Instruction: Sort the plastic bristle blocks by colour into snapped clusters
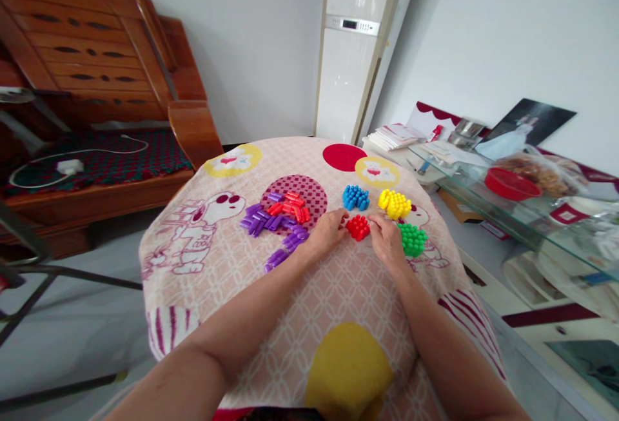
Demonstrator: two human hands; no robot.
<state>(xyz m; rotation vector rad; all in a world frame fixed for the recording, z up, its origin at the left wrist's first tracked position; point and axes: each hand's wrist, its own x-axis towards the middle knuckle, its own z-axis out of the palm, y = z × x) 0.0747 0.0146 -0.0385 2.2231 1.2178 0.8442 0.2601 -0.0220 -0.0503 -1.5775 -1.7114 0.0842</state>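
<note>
Between my two hands a cluster of small red plastic pegs [358, 228] stands upright on the tablecloth. My left hand [329, 229] is at its left side, fingers curled in against the pegs. On the other side my right hand [385, 238] has its fingers drawn together at the cluster's edge. Upright bunches of blue pegs [355, 197], yellow pegs [395, 204] and green pegs [413, 240] stand behind and to the right. Left of my left hand, purple pegs [261, 220] and loose red pegs [290, 207] lie on their sides in a scattered pile. My fingertips are partly hidden.
A patterned cloth [271, 318] covers the round table. On the right, a glass shelf [532, 224] bears a red bowl [511, 184], papers and plastic bags. A wooden bench [97, 73] stands at the left, and a white cabinet-like appliance [345, 79] is at the back.
</note>
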